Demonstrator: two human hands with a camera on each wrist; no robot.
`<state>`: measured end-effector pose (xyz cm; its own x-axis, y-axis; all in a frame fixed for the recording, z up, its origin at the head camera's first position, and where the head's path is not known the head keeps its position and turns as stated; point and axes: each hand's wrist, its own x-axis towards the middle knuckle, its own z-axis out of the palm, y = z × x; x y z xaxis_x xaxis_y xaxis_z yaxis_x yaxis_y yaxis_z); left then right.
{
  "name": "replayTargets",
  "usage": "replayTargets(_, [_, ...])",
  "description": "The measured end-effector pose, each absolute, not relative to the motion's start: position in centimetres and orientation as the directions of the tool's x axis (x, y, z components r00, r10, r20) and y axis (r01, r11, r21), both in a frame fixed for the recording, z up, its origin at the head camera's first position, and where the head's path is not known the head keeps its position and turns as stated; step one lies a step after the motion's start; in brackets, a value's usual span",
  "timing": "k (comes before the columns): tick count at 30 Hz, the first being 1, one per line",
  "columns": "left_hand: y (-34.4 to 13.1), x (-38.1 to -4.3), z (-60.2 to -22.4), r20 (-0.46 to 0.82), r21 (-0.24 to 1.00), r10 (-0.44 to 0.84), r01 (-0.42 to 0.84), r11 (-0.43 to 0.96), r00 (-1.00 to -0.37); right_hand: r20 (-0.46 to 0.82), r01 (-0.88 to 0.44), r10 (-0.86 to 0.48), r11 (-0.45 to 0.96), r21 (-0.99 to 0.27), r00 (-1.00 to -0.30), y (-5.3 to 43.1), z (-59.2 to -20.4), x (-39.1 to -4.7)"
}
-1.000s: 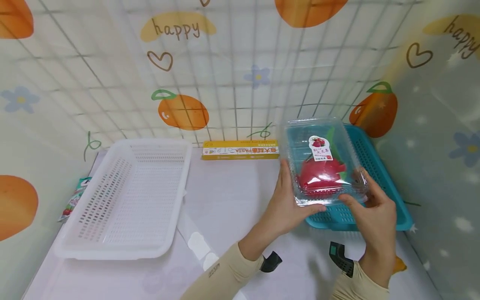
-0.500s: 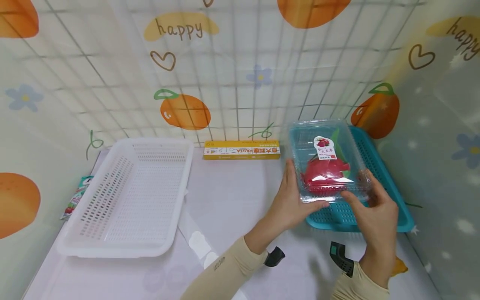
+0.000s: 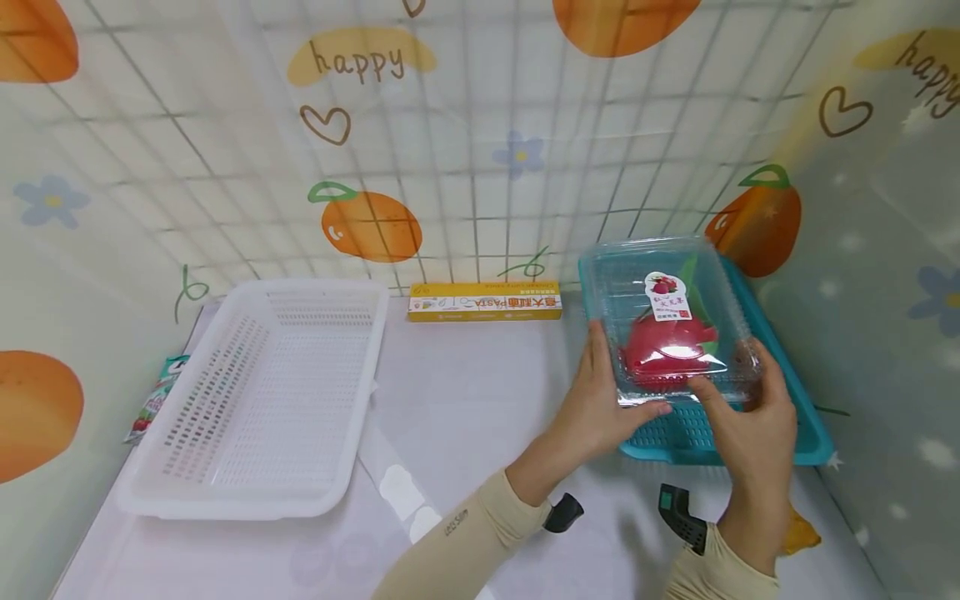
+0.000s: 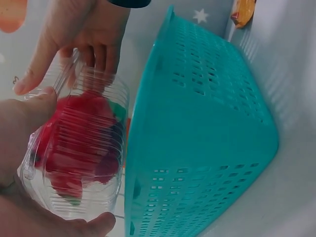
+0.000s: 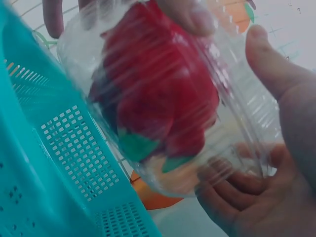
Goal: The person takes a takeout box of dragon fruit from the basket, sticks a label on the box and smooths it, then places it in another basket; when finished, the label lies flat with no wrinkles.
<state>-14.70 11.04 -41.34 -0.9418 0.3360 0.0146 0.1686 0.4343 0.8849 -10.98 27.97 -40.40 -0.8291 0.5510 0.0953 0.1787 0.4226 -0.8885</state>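
Note:
Both hands hold a clear plastic clamshell box (image 3: 630, 292) with a red dragon fruit (image 3: 667, 346) and some green inside, a white label on its lid. My left hand (image 3: 600, 400) grips the box's left side, thumb along the near edge. At the near right corner my right hand (image 3: 753, 425) grips it, thumb on the near edge and fingers around the side. The box is above the teal basket (image 3: 806, 442), covering much of it in the head view. In the left wrist view the box stands just over the rim of the teal basket (image 4: 197, 133).
A white perforated basket (image 3: 300, 400) stands on the left, with a green and red packet (image 3: 153, 400) beyond its left side. At the back lies a yellow pasta box (image 3: 485, 302). An orange-yellow packet (image 3: 801, 533) shows partly behind the right wrist.
Both hands have carried the clamshell box a little to the right, further over the teal basket. The grip looks the same, and the other things have stayed put.

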Motion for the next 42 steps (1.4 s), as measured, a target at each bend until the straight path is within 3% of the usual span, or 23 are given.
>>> replayTargets(10, [11.7, -15.1, -41.9, -0.011, 0.861, 0.361, 0.175, 0.477, -0.932, 0.030, 0.232, 0.583, 0.369, -0.900, -0.812, 27.8, -40.3, -11.2])
replayTargets(42, [13.9, -14.8, -42.8, -0.056, 0.804, 0.325, 0.150, 0.575, -0.944, -0.005, 0.293, 0.613, 0.372, -0.881, -0.790, 28.0, -41.2, -12.1])
